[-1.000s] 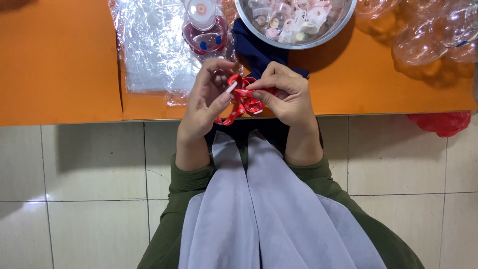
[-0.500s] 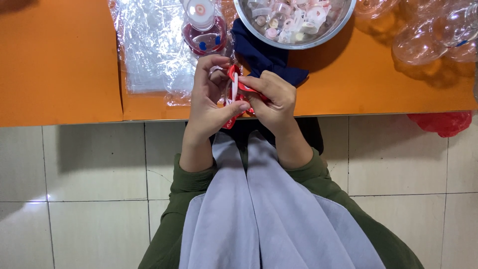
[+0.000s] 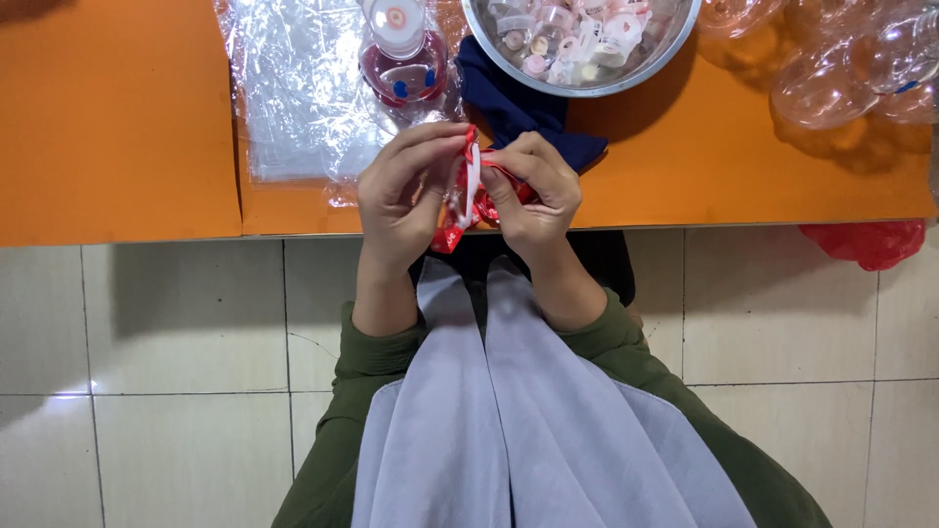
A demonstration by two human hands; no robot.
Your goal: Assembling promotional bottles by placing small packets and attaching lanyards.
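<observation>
Both hands have drawn closer together since a moment ago; left hand (image 3: 403, 191) and right hand (image 3: 533, 191) pinch the red-and-white plastic piece (image 3: 468, 186) between them, above the orange bench (image 3: 117, 117) edge, near the steel bowl (image 3: 587, 86).

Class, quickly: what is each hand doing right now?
Left hand: closed on the red and white plastic piece.
Right hand: closed on the same piece.
</observation>
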